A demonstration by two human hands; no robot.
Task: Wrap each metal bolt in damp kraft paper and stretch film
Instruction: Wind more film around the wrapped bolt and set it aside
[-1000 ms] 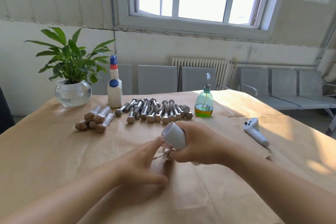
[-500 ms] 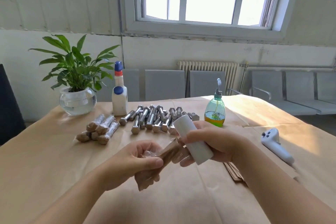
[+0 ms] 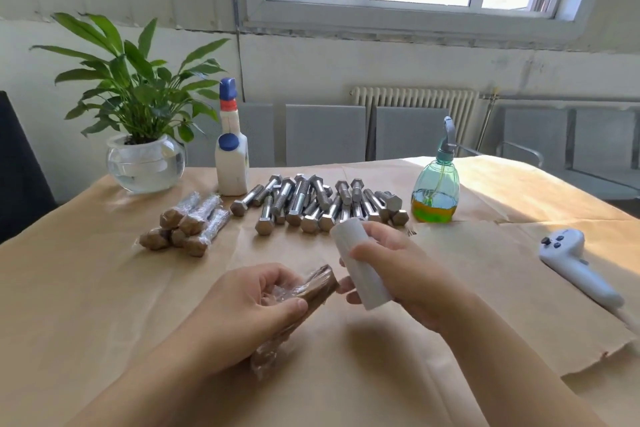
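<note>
Kraft paper covers the bench (image 3: 86, 305), and above it the left hand (image 3: 256, 308) grips a paper-wrapped bolt (image 3: 318, 286) with thumb and curled fingers, clear film already crinkled round its lower end. Its long axis runs on a slant, from near-left by the wrist up toward far-right, so the upper, brown end points straight at the right hand (image 3: 398, 274). That hand is curled round the stretch film roll (image 3: 360, 267), a white cylinder tilted the other way, its lower part just beside the bolt's upper end; whether film spans between them I cannot tell. The next turn of wrapping looks to depend on this: the roll sits to the right of the bolt's bare-paper end, so the right hand is the nearer one to carry film across it while the left holds or rotates the bolt. Farther back lie the bare bolts (image 3: 318, 204) in a heap, and to their left the finished wrapped bolts (image 3: 187, 222).
</note>
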